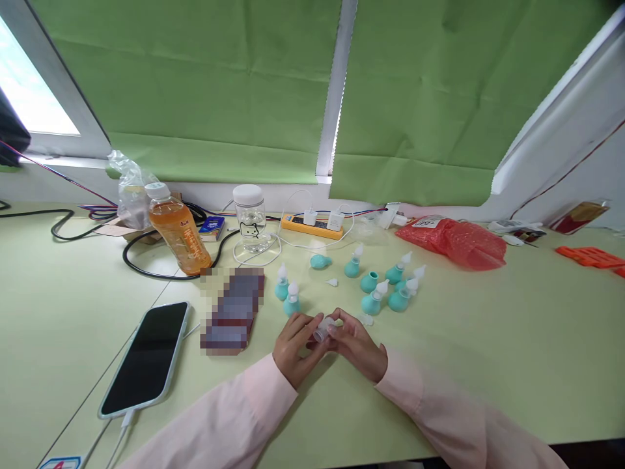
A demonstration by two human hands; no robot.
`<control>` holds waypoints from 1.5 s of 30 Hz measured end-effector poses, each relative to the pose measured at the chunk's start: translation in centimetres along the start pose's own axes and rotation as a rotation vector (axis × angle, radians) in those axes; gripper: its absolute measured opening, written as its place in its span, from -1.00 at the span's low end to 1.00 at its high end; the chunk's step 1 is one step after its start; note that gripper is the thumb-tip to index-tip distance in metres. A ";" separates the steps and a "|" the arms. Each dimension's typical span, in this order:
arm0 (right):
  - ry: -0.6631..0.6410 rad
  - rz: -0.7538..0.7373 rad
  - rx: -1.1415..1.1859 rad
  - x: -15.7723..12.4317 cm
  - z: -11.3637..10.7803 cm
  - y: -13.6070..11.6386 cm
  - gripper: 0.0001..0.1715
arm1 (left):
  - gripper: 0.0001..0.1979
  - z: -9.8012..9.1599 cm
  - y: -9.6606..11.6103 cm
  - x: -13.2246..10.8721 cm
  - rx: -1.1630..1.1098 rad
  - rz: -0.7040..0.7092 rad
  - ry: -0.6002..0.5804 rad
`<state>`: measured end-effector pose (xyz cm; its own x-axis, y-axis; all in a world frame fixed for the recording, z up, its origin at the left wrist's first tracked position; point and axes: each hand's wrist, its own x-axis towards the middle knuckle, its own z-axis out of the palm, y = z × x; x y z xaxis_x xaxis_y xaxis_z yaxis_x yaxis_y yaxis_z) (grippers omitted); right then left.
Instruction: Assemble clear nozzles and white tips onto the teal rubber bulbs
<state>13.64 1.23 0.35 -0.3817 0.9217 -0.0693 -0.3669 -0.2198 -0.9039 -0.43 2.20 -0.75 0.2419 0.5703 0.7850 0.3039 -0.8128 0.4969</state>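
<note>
My left hand [294,348] and my right hand [358,347] meet over the pale green table [488,339], fingers pinched together around a small translucent white cap-like piece [324,329]. Both wrists wear pink sleeves. Just beyond my hands stand several small teal rubber bulbs with white tips, two at the left [288,293] and a cluster at the right [390,286]. One teal bulb [321,262] lies without a tip, and a loose white tip [332,282] rests near it.
A phone [149,357] lies screen-up at the left on a cable, next to a blurred card-like item [233,310]. Behind stand an orange drink bottle [179,229], a clear jar [250,218], a power strip [312,226] and a red plastic bag [456,241].
</note>
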 end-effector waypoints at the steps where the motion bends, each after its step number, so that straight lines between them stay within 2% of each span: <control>1: 0.013 -0.012 -0.053 0.0 -0.1 -0.1 -0.71 | -0.65 0.0 -0.1 0.1 0.001 -0.036 0.013; 4: 0.115 -0.138 -0.314 -0.3 -0.6 -0.9 -0.71 | -0.72 0.0 -0.6 0.1 -0.009 -0.217 0.023; 8: 0.402 -0.562 -0.963 -0.8 -1.6 -3.2 -0.77 | -0.74 0.4 -1.1 -0.3 -0.117 -0.496 -0.009; 10: 0.541 -0.745 -1.239 -0.9 -2.5 -5.0 -0.83 | -0.72 0.5 -1.0 -0.5 -0.168 -0.555 -0.018; 12: 0.649 -0.812 -1.396 -0.7 -3.7 -6.9 -0.78 | -0.70 0.5 -0.9 -0.5 -0.179 -0.576 -0.025; 14: 0.700 -0.765 -1.495 -0.1 -4.9 -8.7 -0.71 | -0.69 0.4 -0.6 -0.5 -0.167 -0.595 -0.033; 16: 0.698 -0.573 -1.602 0.6 -6.1 -10.1 -0.63 | -0.70 0.4 -0.4 -0.5 -0.158 -0.609 -0.042; 20: 0.557 -0.027 -1.733 2.2 -7.3 -11.3 -0.57 | -0.78 0.6 -0.4 -0.7 -0.152 -0.576 -0.021; 22: 0.489 0.131 -1.718 2.7 -7.5 -11.6 -0.54 | -0.80 0.7 -0.5 -0.8 -0.160 -0.567 -0.011; 25: 0.417 0.282 -1.610 3.1 -7.8 -11.8 -0.51 | -0.81 0.7 -0.4 -0.8 -0.181 -0.582 -0.023; 33: 0.313 0.395 -1.589 3.2 -7.6 -12.1 -0.59 | -0.83 0.4 -0.1 -0.5 -0.186 -0.575 -0.013; 37: 0.253 0.379 -1.551 3.3 -7.1 -12.3 -0.65 | -0.81 0.4 -0.1 -0.4 -0.181 -0.556 -0.006; 41: 0.289 0.355 -1.554 3.6 -7.0 -12.1 -0.76 | -0.80 0.4 -0.1 -0.5 -0.157 -0.562 -0.028; 45: 0.363 0.321 -1.594 3.9 -7.8 -11.9 -0.69 | -0.79 0.3 -0.2 -0.6 -0.151 -0.568 -0.036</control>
<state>23.08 9.90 7.53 0.0222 0.9781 -0.2069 0.9453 -0.0879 -0.3142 -0.30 2.05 -1.39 0.1120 0.9228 0.3686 0.2607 -0.3852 0.8852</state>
